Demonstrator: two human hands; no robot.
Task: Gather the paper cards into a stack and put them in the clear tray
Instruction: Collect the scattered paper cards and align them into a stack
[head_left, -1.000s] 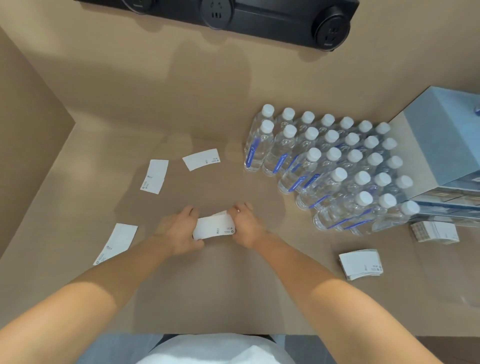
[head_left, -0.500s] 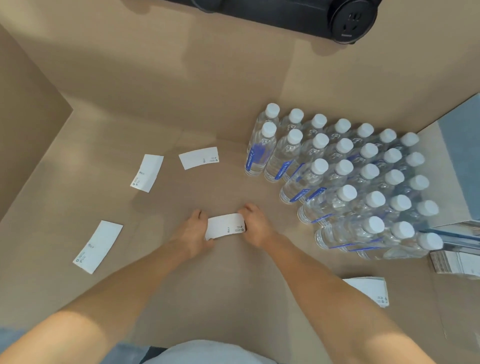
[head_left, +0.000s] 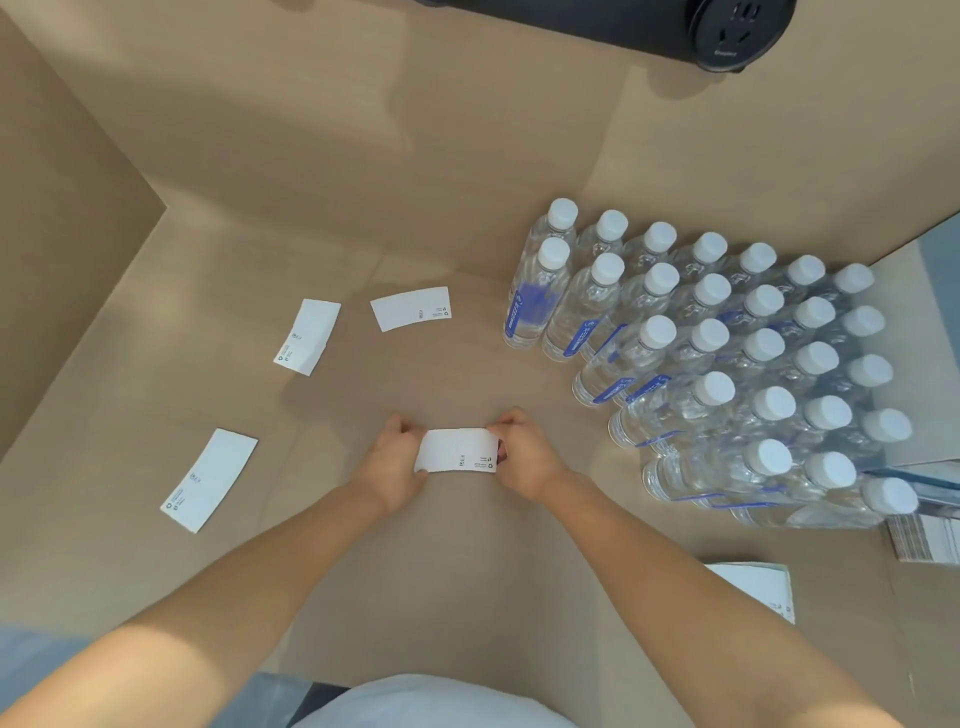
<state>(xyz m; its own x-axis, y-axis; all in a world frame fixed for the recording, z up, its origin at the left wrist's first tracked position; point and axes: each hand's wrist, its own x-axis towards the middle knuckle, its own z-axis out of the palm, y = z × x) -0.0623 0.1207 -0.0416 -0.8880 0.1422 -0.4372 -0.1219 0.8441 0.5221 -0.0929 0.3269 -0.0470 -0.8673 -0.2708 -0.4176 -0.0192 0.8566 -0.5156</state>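
A small stack of white paper cards is held just above the tan table, pinched at its two short ends between both hands. The left hand grips the left end, thumb on the near lower corner and fingers curled behind the far edge; the right hand clamps the right end the same way, its fingertips wrapped over the top corner. The printed marks on the top card sit toward the right-hand grip. Away from the grip, three loose cards lie flat on the table: one card straight beyond the held stack, a second card beyond and to the left of the left hand, and a third card well off to the left, about level with the hands. To the right of the right hand and apart from it stands a block of water bottles with white caps, packed in rows. Nearer the person than the bottles, partly hidden by the right forearm, lies another pile of cards. A black power socket sits on the wall far beyond the grip. The clear tray cannot be made out.
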